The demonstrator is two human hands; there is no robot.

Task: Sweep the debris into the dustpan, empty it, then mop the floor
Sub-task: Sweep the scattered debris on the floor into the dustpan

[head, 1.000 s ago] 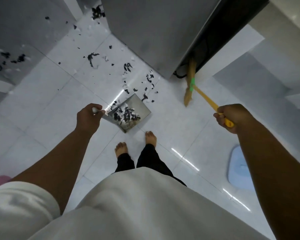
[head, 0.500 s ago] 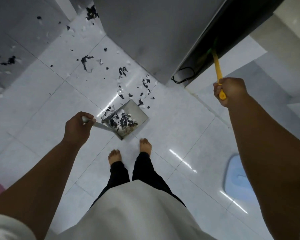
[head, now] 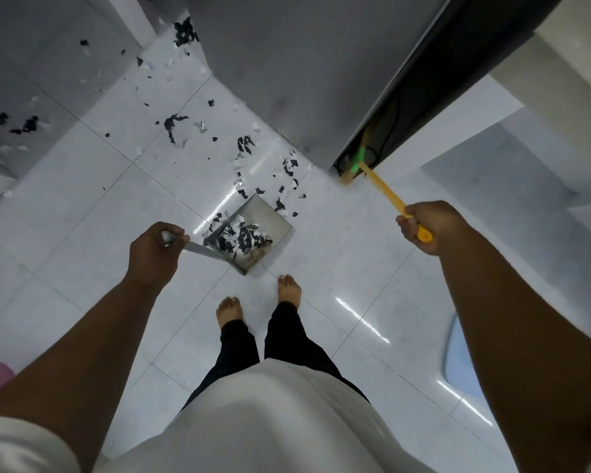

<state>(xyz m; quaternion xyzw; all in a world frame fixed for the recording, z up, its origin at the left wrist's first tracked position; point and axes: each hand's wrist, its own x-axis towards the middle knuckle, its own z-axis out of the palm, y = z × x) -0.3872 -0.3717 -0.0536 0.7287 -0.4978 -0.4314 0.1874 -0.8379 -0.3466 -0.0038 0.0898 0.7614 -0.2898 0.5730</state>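
White floor tiles (head: 338, 261) carry scattered scraps (head: 244, 145); left hand (head: 156, 249) gripping the loaded dustpan (head: 270, 220) could tip it, while right hand (head: 427, 227) clutching the broom (head: 382, 186) may snag the cable (head: 389, 131)

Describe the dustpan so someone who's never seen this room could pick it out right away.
From the big grey cabinet, drop to the white tiled floor ahead of the bare feet. The dustpan sits there, its handle gripped by the left hand. It is the only metal tray, with scraps heaped inside.
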